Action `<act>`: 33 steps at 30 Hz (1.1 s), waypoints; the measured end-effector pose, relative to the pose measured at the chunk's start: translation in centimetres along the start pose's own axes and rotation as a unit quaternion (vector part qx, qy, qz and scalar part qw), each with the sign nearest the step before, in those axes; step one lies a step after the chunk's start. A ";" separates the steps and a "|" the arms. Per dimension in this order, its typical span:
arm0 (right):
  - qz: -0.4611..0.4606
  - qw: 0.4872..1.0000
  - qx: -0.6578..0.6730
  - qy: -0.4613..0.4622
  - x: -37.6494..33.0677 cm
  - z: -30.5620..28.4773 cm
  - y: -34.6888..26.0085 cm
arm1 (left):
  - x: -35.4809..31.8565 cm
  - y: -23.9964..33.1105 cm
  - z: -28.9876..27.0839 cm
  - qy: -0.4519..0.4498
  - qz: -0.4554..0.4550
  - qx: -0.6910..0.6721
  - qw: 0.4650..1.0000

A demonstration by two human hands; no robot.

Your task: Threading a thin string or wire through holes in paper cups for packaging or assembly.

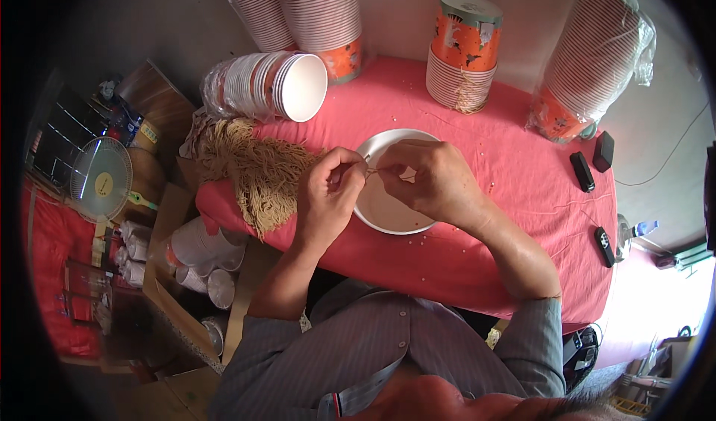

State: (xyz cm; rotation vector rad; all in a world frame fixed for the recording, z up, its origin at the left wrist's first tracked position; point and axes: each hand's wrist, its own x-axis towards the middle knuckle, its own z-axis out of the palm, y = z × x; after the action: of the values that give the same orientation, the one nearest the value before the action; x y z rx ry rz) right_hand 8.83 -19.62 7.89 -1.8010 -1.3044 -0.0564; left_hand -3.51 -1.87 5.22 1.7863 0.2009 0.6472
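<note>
My left hand [330, 190] is closed in a pinch over the left side of a round white bowl-like container [399, 220] on the table. Facing it, my right hand [432, 176] is also pinched shut above the container. A thin light-brown string [372, 171] runs between the fingertips of both hands; its ends are hidden by the fingers. Left of my left hand lies a thick heap of tan strings [265, 169], hanging slightly over the table edge.
A red cloth covers the table [514, 220]. Stacked paper buckets [317, 11] stand behind, one stack [302, 87] on its side. More stacks stand at the back [466, 52] and right [589, 63]. Black devices [582, 171] lie right. An open cardboard box [168, 272] sits lower left.
</note>
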 end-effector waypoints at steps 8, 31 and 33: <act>-0.025 0.998 -0.026 0.054 0.1 0.1 -0.1 | 0.6 0.5 -0.9 -0.053 0.042 0.085 0.994; -0.041 0.999 0.013 -0.026 0.2 -0.4 0.2 | 0.4 2.0 -1.9 -0.143 0.092 0.126 0.977; -0.051 0.997 0.037 -0.044 0.2 -0.5 0.2 | 0.5 2.1 -2.1 -0.161 0.087 0.136 0.974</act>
State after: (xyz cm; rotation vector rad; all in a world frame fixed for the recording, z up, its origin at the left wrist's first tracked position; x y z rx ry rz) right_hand 9.37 -19.81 8.18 -1.6907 -1.4416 0.0144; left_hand -4.61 -0.58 7.67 2.1617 -0.0946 0.4562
